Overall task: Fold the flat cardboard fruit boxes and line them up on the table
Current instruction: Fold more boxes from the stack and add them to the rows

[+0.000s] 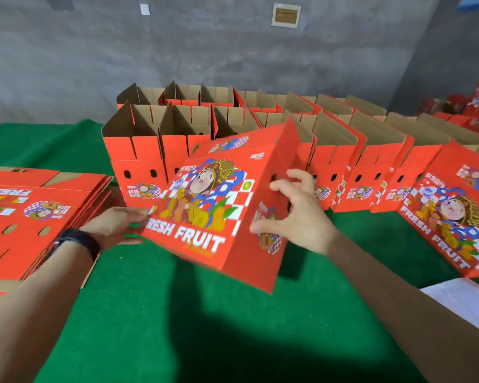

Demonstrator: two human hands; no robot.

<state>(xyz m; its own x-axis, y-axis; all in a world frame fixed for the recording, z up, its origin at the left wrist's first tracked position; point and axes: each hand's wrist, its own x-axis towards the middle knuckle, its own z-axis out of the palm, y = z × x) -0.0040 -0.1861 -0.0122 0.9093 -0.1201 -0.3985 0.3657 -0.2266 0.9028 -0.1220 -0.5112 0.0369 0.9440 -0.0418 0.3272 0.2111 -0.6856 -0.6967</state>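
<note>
Right hand (pixel 293 214), head view: spreading over the narrow side panel of the half-opened box (pixel 213 205), bent fingertips pressing beside the vent holes and nothing wrapped in the palm. It seems to be pushing that panel square to the printed front.
Left hand (pixel 116 228): reaching to the box's lower left corner. It is blurring here, so I cannot tell whether it is pinching the edge or only steadying it.
Box position: hanging tilted above the green table (pixel 177 327), printed front facing the camera and top flaps pointing toward the rows behind. It is probably being kept off the cloth so the bottom can be closed.
Flat stack (pixel 39 211): lying at the left, just beside the left forearm, keeping the next blank within reach.
Finished rows (pixel 177 128): standing upright at the back with tops gaping open, sides touching, in two ranks.
Tilted box (pixel 454 217): leaning at the right end of the near rank, apparently waiting to be straightened.
</note>
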